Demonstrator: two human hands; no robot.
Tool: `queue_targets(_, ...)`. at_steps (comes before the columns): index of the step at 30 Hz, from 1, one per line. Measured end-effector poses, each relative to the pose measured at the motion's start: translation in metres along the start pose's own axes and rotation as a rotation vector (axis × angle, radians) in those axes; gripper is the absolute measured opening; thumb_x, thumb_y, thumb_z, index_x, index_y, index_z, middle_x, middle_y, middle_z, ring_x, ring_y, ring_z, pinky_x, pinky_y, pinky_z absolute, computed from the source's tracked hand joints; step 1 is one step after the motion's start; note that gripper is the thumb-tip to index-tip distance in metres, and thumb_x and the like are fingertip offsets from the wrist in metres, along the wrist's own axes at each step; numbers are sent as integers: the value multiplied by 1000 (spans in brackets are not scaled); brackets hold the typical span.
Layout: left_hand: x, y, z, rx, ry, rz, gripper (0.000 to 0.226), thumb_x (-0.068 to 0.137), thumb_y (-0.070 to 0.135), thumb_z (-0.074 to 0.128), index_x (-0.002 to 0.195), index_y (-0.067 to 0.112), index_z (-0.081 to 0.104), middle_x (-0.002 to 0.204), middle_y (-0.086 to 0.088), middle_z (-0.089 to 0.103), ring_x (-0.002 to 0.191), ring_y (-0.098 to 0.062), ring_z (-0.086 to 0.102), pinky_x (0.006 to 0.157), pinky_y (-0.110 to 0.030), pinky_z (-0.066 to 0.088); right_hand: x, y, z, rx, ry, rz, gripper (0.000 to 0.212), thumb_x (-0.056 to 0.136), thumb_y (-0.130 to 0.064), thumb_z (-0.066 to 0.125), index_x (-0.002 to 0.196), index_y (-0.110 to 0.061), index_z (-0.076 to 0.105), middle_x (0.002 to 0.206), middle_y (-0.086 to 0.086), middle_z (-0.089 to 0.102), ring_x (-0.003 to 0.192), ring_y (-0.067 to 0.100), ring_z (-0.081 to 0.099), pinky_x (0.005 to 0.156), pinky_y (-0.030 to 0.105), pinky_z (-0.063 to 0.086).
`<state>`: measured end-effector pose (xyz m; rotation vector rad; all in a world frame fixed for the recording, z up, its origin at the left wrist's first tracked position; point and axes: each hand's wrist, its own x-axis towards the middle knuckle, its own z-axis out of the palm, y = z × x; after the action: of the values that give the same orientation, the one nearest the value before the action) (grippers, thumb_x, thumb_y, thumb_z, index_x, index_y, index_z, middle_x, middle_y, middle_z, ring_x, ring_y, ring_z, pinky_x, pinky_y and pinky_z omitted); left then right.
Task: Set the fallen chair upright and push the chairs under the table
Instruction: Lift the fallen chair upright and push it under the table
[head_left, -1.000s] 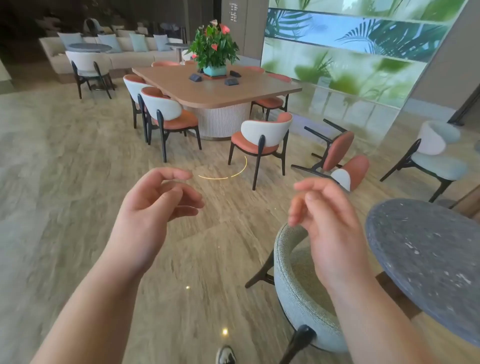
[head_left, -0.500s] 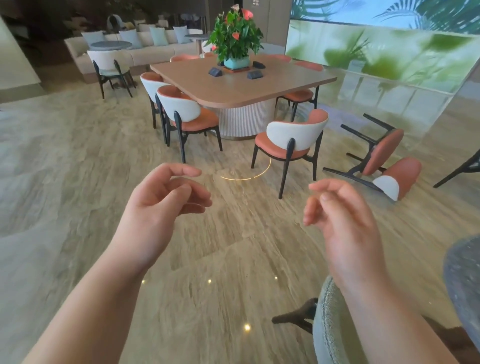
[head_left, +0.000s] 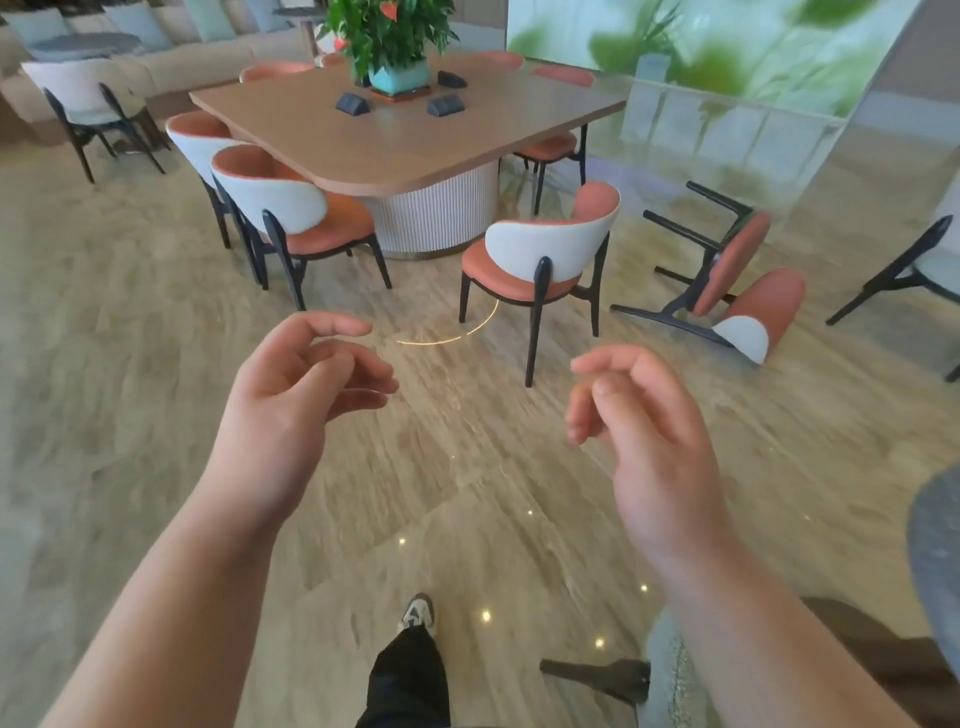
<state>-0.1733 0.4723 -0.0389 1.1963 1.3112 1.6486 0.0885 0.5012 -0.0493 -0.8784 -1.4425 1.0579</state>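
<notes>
Nothing done yet: my left hand (head_left: 296, 395) and right hand (head_left: 644, 436) hang loosely curled, empty, the fallen chair (head_left: 727, 280) far right, untouched.

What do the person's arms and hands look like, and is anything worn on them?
Both forearms are bare, with no sleeves in view. The left hand and the right hand wear no gloves, and no rings, watch or bracelet show. Lower down, a black trouser leg and a light sneaker are visible.
</notes>
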Motion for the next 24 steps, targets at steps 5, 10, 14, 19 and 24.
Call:
queue_targets(5, 94, -41, 27, -13, -96, 0, 34, 95, 8, 49, 100, 29, 75, 84, -5, 77, 82, -28, 77, 75, -33, 61, 73, 39, 1, -32, 88, 60, 19, 94, -32, 50, 99, -28, 68, 73, 2, 65, 70, 18, 61, 71, 28, 53)
queue_targets(10, 211, -78, 52, 15, -246, -13, 33, 95, 7, 47, 103, 27, 72, 85, -7, 78, 82, -25, 77, 76, -31, 62, 171, 74, -2, -105, 217, 130, 18, 95, -31, 52, 99, -23, 68, 73, 2, 64, 70, 21, 61, 71, 36, 53)
queue_targets(14, 298, -96, 87, -42, -298, -61, 40, 94, 7, 47, 97, 35, 75, 84, -7, 78, 80, -24, 77, 76, -30, 62, 237, 89, -24, -120, 322, 125, 18, 95, -32, 52, 99, -26, 69, 71, 0, 63, 67, 18, 59, 68, 31, 53)
queue_targets(19, 367, -112, 159, -59, -464, -75, 32, 93, 7, 48, 101, 25, 73, 82, -4, 78, 79, -21, 77, 76, -28, 62, 274, 108, -60, -144, 513, 162, 24, 97, -17, 48, 96, -27, 70, 70, -1, 63, 65, 15, 58, 62, 25, 51)
queue_targets(24, 405, -134, 231, -103, -567, -126, 28, 93, 6, 48, 104, 18, 71, 81, -5, 77, 77, -22, 76, 77, -33, 62, 296, 122, -108, -137, 627, 185, 22, 95, -14, 46, 101, -16, 67, 69, 0, 63, 65, 16, 57, 63, 27, 51)
